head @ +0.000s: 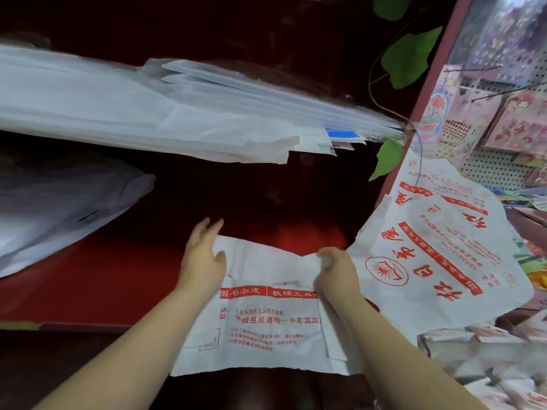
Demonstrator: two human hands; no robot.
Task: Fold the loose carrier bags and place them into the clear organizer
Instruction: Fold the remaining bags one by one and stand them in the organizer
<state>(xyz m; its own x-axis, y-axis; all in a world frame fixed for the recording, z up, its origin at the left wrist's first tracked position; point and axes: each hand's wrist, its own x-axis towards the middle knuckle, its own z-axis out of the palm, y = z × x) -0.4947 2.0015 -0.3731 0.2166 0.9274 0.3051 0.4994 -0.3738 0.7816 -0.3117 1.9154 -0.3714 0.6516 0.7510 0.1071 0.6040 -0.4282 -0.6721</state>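
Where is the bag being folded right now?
The bag lies low centre in the head view on the red shelf, left hand flat on it, right hand pinching its edge, another printed bag to its right.

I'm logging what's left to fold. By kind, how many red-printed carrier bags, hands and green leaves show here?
Red-printed carrier bags: 2 (bag under the hands, bag spread at right)
Hands: 2 (left hand flat on the near bag, right hand pinching it)
Green leaves: 3
Total: 7
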